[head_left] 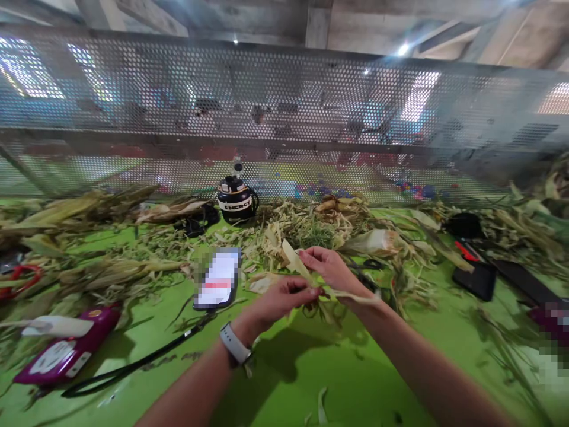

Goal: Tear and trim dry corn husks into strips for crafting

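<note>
Above the green tabletop (pixel 306 379), both my hands are on a pale corn husk (pixel 294 261) that is twisted or folded together, with strips hanging below and to the right. My left hand (pixel 280 299), with a white-banded watch (pixel 235 344) on its wrist, pinches the lower part between thumb and fingers. My right hand (pixel 329 270) is closed on it higher up, fingers bent round the upright strip. The exact grip points are partly hidden by the fingers. Behind them lies a heap of shredded husk (pixel 311 231).
A lit phone (pixel 219 277) with a black strap (pixel 146 359) lies left of my hands, near a purple device (pixel 73 350). Red-handled scissors (pixel 20 283) sit far left. A black "ENERGY" jar (pixel 235 204) stands before the perforated metal screen (pixel 275 89). A dark phone (pixel 475 279) is right.
</note>
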`<state>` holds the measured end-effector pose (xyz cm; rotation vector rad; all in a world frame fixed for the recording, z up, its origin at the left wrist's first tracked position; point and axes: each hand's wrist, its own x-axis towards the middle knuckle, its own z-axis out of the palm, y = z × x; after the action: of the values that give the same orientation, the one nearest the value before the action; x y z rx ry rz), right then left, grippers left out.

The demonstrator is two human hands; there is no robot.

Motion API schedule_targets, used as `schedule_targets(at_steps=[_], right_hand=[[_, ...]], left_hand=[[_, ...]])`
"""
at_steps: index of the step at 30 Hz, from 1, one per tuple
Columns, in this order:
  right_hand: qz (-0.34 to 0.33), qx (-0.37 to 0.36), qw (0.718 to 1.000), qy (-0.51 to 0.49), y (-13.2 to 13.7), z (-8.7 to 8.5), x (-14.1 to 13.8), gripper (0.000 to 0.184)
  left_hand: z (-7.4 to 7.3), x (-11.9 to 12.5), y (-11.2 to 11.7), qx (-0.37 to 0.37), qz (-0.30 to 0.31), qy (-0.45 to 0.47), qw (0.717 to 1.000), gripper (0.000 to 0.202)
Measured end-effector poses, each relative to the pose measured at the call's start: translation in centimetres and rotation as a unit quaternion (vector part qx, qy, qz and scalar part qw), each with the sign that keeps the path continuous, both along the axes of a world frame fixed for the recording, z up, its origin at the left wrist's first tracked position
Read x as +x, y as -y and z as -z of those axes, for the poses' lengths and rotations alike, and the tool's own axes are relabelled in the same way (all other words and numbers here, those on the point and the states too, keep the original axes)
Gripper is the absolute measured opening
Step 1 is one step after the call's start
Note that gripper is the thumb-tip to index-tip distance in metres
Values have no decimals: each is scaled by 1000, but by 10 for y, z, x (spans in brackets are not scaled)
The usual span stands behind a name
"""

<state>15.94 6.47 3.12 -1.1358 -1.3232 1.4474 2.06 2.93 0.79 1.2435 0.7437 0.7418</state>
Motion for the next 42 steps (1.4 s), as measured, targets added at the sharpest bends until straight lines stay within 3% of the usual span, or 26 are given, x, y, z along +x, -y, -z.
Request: schedule_targets(at_steps=[4, 7, 9, 12, 20, 25, 27, 30, 32, 35, 38, 42], right_hand=[[8, -19, 999, 33, -7, -9, 13, 34], [-84, -13, 991, 99, -10, -14, 23, 51], [-157, 28, 978, 137, -11, -14, 27, 47], [-179, 88, 963, 180, -12, -13, 28, 37], [-73, 182, 953, 232, -13, -8, 22, 29], [0, 231, 931, 284, -15, -2, 21, 24], [63, 313, 897, 306, -13, -5, 22, 17], [210, 466, 800, 314, -5, -16, 26, 14], [231, 500, 780, 297, 3, -23, 26, 11], [112, 463, 813, 334, 14, -20, 18, 25], [-40, 360, 825, 434, 20, -1, 2, 25], [-68, 277, 845, 453, 16, 28, -15, 16]], left_hand=[[5, -4, -10, -68, -128, 106, 984, 26], [5, -7, -15, -91, -160, 138, 973, 26], [3, -8, -16, -105, -178, 146, 967, 26], [0, -6, -14, -124, -214, 145, 958, 25], [2, -4, -12, -12, -166, 47, 985, 35], [5, -4, -13, -49, -164, 84, 982, 31], [6, -3, -14, -77, -195, 115, 971, 29], [5, -3, -16, -119, -248, 174, 946, 26], [4, -3, -17, -139, -266, 213, 930, 29], [4, -1, -17, -140, -288, 255, 912, 29], [7, 3, -17, -134, -327, 255, 900, 28], [10, 7, -16, -128, -338, 216, 907, 27]])
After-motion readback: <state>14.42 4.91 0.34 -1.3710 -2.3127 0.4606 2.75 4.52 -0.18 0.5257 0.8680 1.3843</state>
